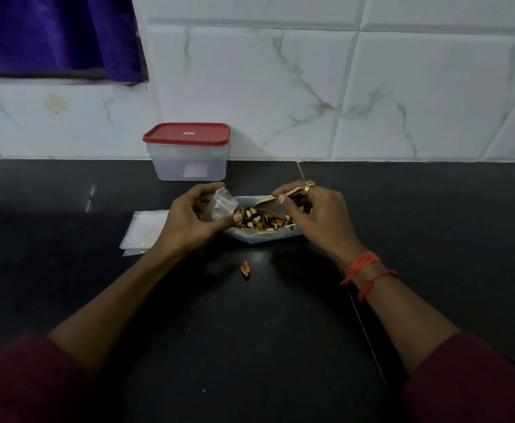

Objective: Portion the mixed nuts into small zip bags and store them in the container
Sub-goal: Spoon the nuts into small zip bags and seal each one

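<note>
1. The left hand (189, 218) pinches a small zip bag (222, 204) between thumb and curled fingers, its mouth seemingly turned toward the right hand
2. The right hand (314, 212) pinches a spoon (266, 203) by the handle, with the bowl pointing across at the bag
3. The nuts (262, 221) lie in a tray (259, 236) just below and between both grips, right under the spoon
4. The lidded container (189, 160) stands beyond the left hand, well apart

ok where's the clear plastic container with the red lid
Head view: the clear plastic container with the red lid stands left of centre against the white tiled wall, behind the left hand.
</note>
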`<state>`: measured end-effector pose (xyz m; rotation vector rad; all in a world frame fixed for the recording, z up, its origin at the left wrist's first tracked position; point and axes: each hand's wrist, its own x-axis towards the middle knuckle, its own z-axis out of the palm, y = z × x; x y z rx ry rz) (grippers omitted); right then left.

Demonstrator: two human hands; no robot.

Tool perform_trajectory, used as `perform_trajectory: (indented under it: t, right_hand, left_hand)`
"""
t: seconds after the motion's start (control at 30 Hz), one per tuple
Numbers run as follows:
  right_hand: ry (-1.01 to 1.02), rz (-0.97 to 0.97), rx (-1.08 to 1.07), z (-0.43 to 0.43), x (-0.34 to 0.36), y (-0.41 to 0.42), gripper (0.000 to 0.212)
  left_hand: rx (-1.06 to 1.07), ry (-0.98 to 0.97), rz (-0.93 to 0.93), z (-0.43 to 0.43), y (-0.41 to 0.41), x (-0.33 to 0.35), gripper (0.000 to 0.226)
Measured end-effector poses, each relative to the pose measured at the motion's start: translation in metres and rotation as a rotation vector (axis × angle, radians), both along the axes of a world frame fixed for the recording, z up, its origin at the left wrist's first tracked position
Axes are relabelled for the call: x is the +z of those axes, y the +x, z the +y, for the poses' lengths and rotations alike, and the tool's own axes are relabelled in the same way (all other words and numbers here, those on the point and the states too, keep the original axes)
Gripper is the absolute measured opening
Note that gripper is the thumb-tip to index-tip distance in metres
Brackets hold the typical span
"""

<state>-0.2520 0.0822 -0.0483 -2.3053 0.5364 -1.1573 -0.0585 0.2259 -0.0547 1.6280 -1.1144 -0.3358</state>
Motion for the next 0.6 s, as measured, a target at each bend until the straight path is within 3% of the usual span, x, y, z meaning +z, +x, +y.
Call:
perform_trajectory:
  t: [0.23, 0.47, 0.6]
  right_hand:
    - [-0.015, -0.044, -0.011, 0.0006, -0.0035, 0.0025, 0.015]
    - [0.006, 0.087, -0.033, -0.0013, -0.0015, 0.0026, 0.017]
    - [0.004, -0.046, -0.109, -0.0043, 0.0043, 0.0007, 0.013]
  left_hand:
    - [0.066, 0.051, -0.017, -0.0006, 0.0018, -0.0002, 0.072]
    - [0.059, 0.121, -0.041, 0.0005, 0.0024, -0.0031, 0.069]
    - [0.071, 0.11, -0.048, -0.0004, 0.0028, -0.0039, 0.06]
